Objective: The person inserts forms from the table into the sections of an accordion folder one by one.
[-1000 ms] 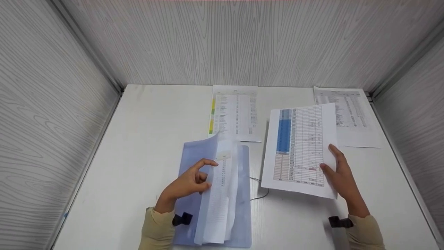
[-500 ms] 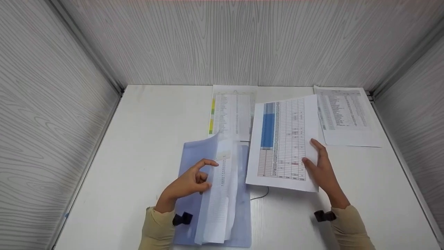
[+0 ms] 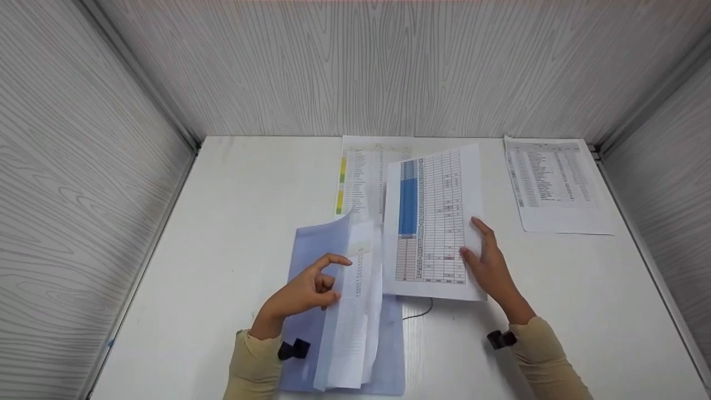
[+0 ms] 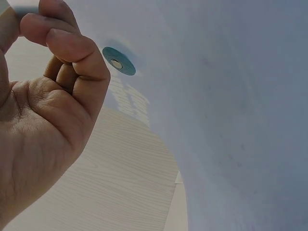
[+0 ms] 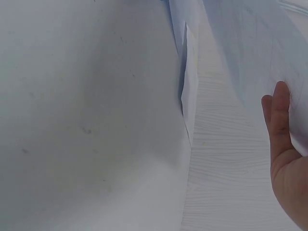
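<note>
A translucent blue button-and-string document folder lies on the table with its upper layer lifted and printed papers inside. My left hand holds the folder's raised layer between thumb and bent index finger; the other fingers are curled. In the left wrist view, a round teal button shows on the folder beside that hand. My right hand grips the right edge of a printed sheet with a blue column, thumb in front. The sheet stands tilted, its left edge against the folder's papers.
A printed sheet with yellow and green marks lies behind the folder, partly covered. Another printed sheet lies at the back right. A dark string runs from the folder. Grey wood-patterned walls enclose the white table.
My right hand has moved left with the sheet, bringing it from beside the folder to the folder's papers. The back right sheet is now uncovered. My left hand has stayed in place.
</note>
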The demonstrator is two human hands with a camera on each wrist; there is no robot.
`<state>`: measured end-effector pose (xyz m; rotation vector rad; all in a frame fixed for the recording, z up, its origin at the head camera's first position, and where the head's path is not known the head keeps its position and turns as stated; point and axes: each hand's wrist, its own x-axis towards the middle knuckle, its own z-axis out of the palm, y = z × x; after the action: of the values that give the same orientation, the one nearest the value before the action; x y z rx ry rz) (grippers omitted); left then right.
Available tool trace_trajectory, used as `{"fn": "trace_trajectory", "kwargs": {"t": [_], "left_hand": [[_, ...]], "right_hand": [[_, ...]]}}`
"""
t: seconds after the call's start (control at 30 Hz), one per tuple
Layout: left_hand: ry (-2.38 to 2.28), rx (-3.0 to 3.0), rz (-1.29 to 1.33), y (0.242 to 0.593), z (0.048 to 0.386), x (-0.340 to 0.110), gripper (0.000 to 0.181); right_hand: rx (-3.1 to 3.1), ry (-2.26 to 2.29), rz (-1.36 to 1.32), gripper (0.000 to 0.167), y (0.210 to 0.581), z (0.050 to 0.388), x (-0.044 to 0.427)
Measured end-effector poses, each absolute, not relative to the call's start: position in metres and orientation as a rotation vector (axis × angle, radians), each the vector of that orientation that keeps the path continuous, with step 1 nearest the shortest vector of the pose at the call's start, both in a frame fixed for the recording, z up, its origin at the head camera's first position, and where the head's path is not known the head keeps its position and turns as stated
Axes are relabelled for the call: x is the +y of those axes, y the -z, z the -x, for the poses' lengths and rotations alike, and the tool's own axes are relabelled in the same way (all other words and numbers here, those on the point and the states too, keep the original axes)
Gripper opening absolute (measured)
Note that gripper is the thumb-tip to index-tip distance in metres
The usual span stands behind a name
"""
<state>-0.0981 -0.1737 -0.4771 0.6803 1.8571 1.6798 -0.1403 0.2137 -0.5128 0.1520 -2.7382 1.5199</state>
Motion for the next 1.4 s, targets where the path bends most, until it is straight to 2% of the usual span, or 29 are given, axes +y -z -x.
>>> {"fn": "trace_trajectory", "kwargs": {"t": [0.5, 0.97, 1.4], "left_hand": [[-1.667, 1.866, -0.647, 0.477, 0.096, -0.171, 0.056], [-1.667, 1.851, -0.656, 0.476, 0.096, -0.170, 0.058], [-1.677, 1.831, -0.651, 0.477, 0.096, -0.170, 0.058]], "right_hand": [[-2.783, -1.653, -0.072, 0.071, 0.531, 0.109, 0.212], [-2.736, -1.821, -0.140, 0.071, 0.547, 0.069, 0.203], [-2.837, -2.152, -0.040, 0.092, 0.554, 0.046, 0.215]]}}
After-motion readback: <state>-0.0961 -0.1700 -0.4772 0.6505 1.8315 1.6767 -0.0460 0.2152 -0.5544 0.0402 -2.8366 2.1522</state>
